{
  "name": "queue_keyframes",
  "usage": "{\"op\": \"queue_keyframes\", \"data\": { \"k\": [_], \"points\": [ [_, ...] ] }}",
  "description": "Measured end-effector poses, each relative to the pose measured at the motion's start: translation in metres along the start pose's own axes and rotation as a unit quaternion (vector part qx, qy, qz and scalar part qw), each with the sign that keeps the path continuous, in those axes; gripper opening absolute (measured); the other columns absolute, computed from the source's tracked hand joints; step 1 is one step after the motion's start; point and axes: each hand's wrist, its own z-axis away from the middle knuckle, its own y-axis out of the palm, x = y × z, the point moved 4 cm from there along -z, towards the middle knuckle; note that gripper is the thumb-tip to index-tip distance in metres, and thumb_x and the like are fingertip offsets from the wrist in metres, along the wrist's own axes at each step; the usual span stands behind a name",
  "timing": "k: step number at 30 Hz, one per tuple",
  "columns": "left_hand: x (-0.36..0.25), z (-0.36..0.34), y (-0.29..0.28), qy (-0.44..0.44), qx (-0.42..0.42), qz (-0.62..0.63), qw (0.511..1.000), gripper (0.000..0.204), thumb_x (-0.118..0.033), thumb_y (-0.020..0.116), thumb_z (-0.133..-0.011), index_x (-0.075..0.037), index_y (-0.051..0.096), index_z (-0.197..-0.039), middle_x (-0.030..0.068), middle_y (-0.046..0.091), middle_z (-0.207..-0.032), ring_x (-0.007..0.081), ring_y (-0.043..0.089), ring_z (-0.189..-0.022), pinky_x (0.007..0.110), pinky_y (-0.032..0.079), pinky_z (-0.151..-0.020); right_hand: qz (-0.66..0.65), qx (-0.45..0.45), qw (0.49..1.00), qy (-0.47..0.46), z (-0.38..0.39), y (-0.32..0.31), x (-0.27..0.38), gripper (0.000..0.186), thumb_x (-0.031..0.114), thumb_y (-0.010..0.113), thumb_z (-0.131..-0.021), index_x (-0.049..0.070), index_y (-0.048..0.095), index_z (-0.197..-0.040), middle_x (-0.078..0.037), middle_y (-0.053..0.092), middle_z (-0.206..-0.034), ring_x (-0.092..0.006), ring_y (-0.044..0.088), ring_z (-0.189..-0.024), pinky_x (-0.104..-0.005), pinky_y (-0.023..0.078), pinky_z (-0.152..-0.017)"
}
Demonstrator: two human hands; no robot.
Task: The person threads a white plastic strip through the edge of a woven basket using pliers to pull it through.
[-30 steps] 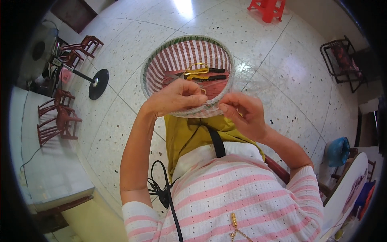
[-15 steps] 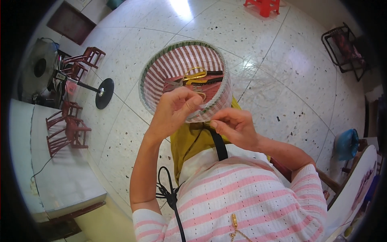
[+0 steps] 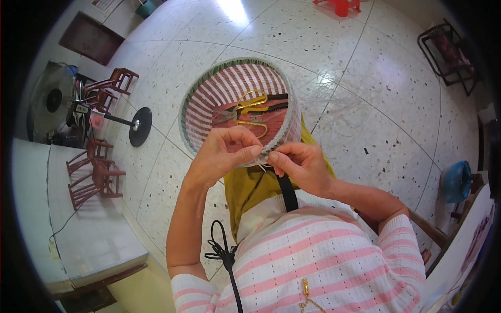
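Observation:
A woven basket (image 3: 199, 91) with red-and-white stripes and a pale braided rim rests over the olive cloth (image 3: 237, 206) on my lap. Inside lie scissors with yellow looped handles (image 3: 252, 101) and a yellow-and-black handled tool (image 3: 258, 109). My left hand (image 3: 229, 154) pinches the near rim with thumb and index finger. Just right of it, my right hand (image 3: 295, 161) pinches the same braided edge, where short white strands (image 3: 263, 167) hang down. The exact piece between my fingertips is too small to make out.
Small wooden chairs (image 3: 107, 180), a standing fan's round base (image 3: 140, 127) and a white counter (image 3: 91, 240) are on the left. A red stool (image 3: 339, 6) is ahead; a folding chair (image 3: 446, 57) and blue bin (image 3: 454, 182) are right. Loose translucent strands (image 3: 344, 112) lie on the floor.
My hands have moved down the view and closer together at the near rim. The basket has shifted down and slightly left in view, as has the room around it shifted with the camera.

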Motion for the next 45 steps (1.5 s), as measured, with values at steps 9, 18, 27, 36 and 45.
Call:
{"op": "queue_keyframes", "data": {
  "k": [9,18,27,36,45],
  "points": [
    [0.001,0.000,0.003,-0.014,0.012,-0.073,0.997,0.014,-0.011,0.079,-0.084,0.000,0.071,-0.089,0.0012,0.062,-0.093,0.0102,0.061,-0.085,0.026,0.051,-0.080,0.002,-0.022,1.000,-0.019,0.001,-0.001,-0.009,0.011,0.008,0.067,-0.096,-0.003,0.070,-0.099,0.000,0.066,-0.078,-0.0045,0.059,-0.067,-0.0195,0.047,-0.058],
    [0.003,0.001,0.001,0.011,0.010,-0.090,0.996,0.016,-0.013,0.078,-0.085,0.000,0.071,-0.091,0.0014,0.062,-0.094,0.0105,0.060,-0.087,0.027,0.051,-0.083,0.252,-0.038,0.945,-0.202,-0.001,0.001,0.020,0.009,0.000,0.075,-0.085,-0.005,0.069,-0.089,-0.010,0.069,-0.077,-0.0122,0.065,-0.066,-0.0255,0.051,-0.056],
    [0.002,0.004,0.008,0.028,-0.003,-0.106,0.994,0.012,-0.004,0.075,-0.083,0.002,0.069,-0.092,0.0054,0.063,-0.097,0.0147,0.062,-0.094,0.031,0.050,-0.089,0.321,-0.038,0.902,-0.286,-0.004,-0.001,0.022,0.009,0.001,0.078,-0.082,0.000,0.070,-0.088,-0.011,0.068,-0.074,-0.0192,0.065,-0.060,-0.0291,0.050,-0.053],
    [0.000,0.016,0.017,0.029,-0.055,-0.056,0.996,0.011,0.004,0.071,-0.085,0.004,0.066,-0.094,0.0059,0.062,-0.101,0.0136,0.063,-0.095,0.029,0.054,-0.086,0.310,-0.022,0.871,-0.379,0.004,-0.012,0.057,0.016,-0.004,0.062,-0.093,-0.004,0.064,-0.109,-0.015,0.069,-0.095,-0.0211,0.068,-0.076,-0.0295,0.054,-0.071],
    [0.009,0.018,0.015,0.064,-0.085,-0.092,0.990,0.012,0.001,0.074,-0.084,0.004,0.067,-0.093,0.0059,0.064,-0.098,0.0126,0.063,-0.092,0.027,0.052,-0.082,-0.209,0.099,0.961,-0.150,-0.010,0.000,0.089,0.030,0.002,0.048,-0.104,-0.003,0.050,-0.134,-0.017,0.068,-0.094,-0.0160,0.065,-0.072,-0.0282,0.056,-0.069]
  ]
}}
